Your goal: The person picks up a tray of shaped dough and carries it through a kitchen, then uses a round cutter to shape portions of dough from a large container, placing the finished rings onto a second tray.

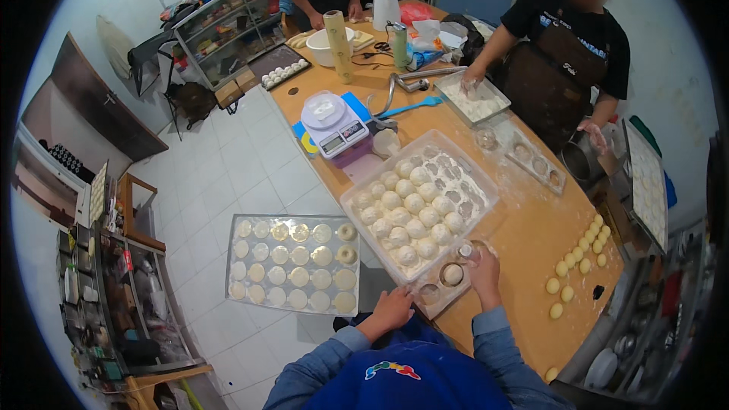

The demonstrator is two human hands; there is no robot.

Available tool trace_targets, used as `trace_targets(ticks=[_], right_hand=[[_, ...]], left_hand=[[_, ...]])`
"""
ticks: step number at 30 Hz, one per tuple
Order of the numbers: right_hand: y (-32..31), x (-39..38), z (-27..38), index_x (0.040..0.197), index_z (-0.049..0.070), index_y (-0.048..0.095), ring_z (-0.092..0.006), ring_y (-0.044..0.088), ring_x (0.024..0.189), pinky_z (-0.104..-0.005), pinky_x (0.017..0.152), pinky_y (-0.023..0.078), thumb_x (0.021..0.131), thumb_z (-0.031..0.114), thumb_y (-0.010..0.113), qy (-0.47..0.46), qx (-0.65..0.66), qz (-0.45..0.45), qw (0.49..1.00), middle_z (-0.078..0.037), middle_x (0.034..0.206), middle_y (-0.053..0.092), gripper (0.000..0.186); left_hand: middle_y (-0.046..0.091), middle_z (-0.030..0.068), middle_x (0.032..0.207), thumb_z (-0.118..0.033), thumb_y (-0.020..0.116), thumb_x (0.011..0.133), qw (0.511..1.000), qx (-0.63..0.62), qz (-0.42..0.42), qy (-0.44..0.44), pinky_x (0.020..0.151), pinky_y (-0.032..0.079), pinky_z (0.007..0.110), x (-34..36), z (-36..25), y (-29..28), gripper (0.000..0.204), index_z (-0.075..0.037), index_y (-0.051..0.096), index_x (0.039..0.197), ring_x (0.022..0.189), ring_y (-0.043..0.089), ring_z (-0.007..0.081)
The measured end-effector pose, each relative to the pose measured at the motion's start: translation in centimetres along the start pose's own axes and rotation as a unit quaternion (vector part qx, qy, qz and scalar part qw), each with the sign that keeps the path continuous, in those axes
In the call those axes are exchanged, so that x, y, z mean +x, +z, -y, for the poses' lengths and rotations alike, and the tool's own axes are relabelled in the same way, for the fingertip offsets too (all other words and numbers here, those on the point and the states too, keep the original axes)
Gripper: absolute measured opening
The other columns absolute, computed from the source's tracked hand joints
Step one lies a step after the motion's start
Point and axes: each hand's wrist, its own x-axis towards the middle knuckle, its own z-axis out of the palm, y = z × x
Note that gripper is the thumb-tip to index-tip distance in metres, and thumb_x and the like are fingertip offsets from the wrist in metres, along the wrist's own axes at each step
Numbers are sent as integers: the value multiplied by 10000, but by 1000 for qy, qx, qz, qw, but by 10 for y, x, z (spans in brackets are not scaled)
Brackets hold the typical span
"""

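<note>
Hands (pixel 437 292) on mould (pixel 444 282), fingertips hidden, dough ball (pixel 452 274) partly covered

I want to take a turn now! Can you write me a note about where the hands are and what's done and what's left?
Left hand: open, resting on the near end of the mould.
Right hand: at the mould's far end, fingers curled on something small; I can't tell what.
One dough ball sits in a mould cavity.
The tub beside it holds many floured balls.
Done: the tray on the left is nearly full of pressed rounds.
Left: the tub's balls, plus yellow balls on the table's right.
</note>
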Motion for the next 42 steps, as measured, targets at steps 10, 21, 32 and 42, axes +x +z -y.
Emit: trace_targets(ticks=[10,21,32,42], right_hand=[[22,19,-20,937,2,597,-362,537,879,-428,772,429,651,89,660,-116,3,0,993,-195,881,577,305],[19,-31,-9,929,0,598,-349,555,786,-404,692,454,618,73,663,-114,33,5,993,-196,833,557,326],[49,-29,-17,817,-2,569,-371,520,760,-430,669,437,597,17,617,-162,2,2,987,-185,769,520,226],[48,-28,-16,795,-2,588,-365,544,766,-419,670,446,623,29,585,-153,-7,4,988,-201,812,561,175]], left_hand=[[448,105,1212,-246,603,739,999,32,-6,-25,817,377,525,2,-12,0,396,-102,540,1103,1071,470,247],[437,114,1221,-216,559,756,998,42,-42,-21,831,362,548,3,-8,9,318,-86,583,1045,1060,467,260],[470,101,1166,-234,568,756,997,67,-32,-20,822,366,510,2,-8,6,282,-83,605,992,1074,460,244],[467,90,1195,-163,482,790,997,52,-52,-9,826,357,553,3,-8,7,354,-81,534,1131,1080,459,244]])
